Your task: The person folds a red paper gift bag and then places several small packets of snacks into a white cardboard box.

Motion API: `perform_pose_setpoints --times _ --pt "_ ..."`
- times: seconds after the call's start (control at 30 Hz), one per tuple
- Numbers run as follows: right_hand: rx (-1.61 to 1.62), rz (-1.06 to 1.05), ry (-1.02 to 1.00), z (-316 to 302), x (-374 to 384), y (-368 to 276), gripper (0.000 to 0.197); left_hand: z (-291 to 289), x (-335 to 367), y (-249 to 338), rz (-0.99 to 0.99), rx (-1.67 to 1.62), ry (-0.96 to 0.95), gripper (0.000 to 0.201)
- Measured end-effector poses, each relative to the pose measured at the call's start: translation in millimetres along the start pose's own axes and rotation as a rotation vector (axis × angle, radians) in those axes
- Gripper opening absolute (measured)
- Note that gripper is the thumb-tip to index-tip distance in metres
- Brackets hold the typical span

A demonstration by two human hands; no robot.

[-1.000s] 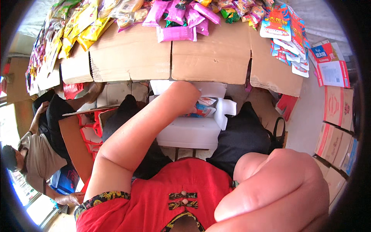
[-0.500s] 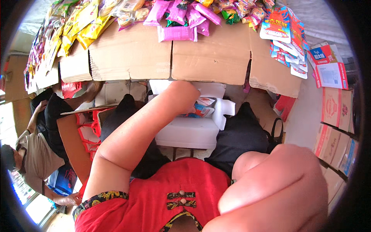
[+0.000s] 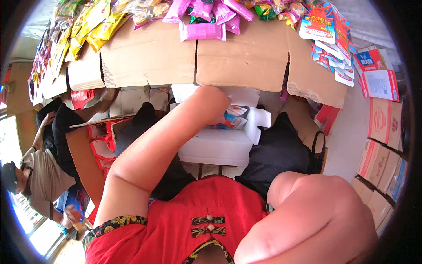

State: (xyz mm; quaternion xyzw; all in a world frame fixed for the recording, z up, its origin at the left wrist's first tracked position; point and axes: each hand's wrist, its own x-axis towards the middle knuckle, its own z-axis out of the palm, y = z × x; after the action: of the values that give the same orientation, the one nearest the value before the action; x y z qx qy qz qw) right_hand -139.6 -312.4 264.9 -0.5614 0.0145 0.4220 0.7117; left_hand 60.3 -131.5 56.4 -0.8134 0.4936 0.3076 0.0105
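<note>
My left arm reaches across my lap to an open white box (image 3: 215,147) between my knees. My left hand (image 3: 218,110) is bent down into the box at the blue and red snack packets (image 3: 233,121) inside. Its fingers are hidden behind the wrist and the packets, so I cannot see whether they grip one. The white flaps of the box stand up at its back and right side. At the lower right, my right arm is folded sharply at the elbow, and its hand does not show.
A cardboard-edged table (image 3: 241,64) runs in front, heaped with pink packets (image 3: 203,31), yellow packets (image 3: 99,35) and red-blue packets (image 3: 318,24). An open carton (image 3: 83,154) stands left of my knee. Cartons (image 3: 382,119) are stacked at right. A co-worker (image 3: 48,180) sits at left.
My left hand stays at the white box, with little movement. My folded right arm has shifted slightly downward. The co-worker's lower hand has risen a little.
</note>
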Motion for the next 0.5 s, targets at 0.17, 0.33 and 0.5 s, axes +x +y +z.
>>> perform_pose_setpoints --times 0.17,0.33,0.5 --pt "-0.380 -0.495 0.307 11.7 45.1 -47.5 0.018 -2.3 0.0 -3.2 -0.027 -0.013 -0.054 0.032" --pt "-0.441 -0.469 0.197 7.9 50.0 -62.7 0.017 -3.1 -5.6 -5.1 0.019 -0.056 -0.025 0.036" --pt "-0.437 -0.374 -0.059 -5.8 50.7 -79.8 0.018 -1.5 -5.1 -4.4 -0.001 -0.040 -0.041 0.032"
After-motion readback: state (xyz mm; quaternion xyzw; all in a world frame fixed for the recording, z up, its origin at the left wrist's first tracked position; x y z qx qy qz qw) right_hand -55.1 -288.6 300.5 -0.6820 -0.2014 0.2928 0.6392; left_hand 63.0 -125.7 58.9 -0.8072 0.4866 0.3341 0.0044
